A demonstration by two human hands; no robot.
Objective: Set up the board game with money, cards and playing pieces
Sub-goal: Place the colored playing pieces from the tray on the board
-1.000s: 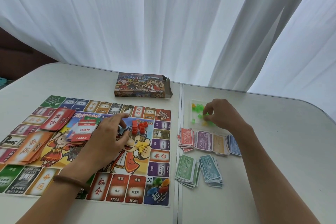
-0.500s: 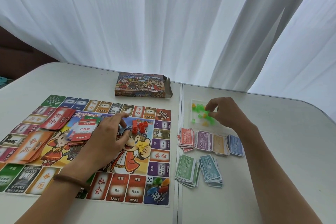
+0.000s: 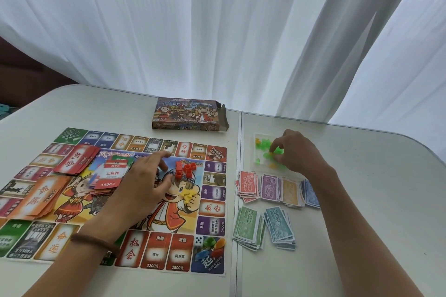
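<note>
Head view, the only one.

Board (image 3: 210,210) lies flat on the left half of the worktop (image 3: 362,200), with the box (image 3: 188,114) beyond its far edge. On the board: red deck (image 3: 74,160), orange deck (image 3: 38,196), deed cards (image 3: 112,175). Red houses (image 3: 182,170) and yellow houses (image 3: 189,195) sit in two small clusters near the middle. Die (image 3: 199,240) and tokens (image 3: 212,246) are on the near right corner square.

Money (image 3: 270,189) is off the board to its right, four stacks in a row and two more nearer me.

My left hand (image 3: 142,185) rests palm down on the board's middle with fingers spread and straight, holding nothing. Its fingertips are just beside the red houses.

My right hand (image 3: 296,152) is off the board, past the money row, over a clear wrapper (image 3: 259,137) that holds the loose pieces (image 3: 266,155), mostly green with some yellow. Its fingers are curled. Thumb and forefinger pinch one piece (image 3: 271,151) at the heap's edge. It looks yellow, though I am not sure.

What the next move turns on: the heap is directly under my right fingertips, so that hand does the picking. The sorted clusters lie to its left, across the worktop seam and the board's right column. My left hand is much nearer to them. The pieces are too small to show a long axis. I judge the carry to be leftward and slightly toward me.
</note>
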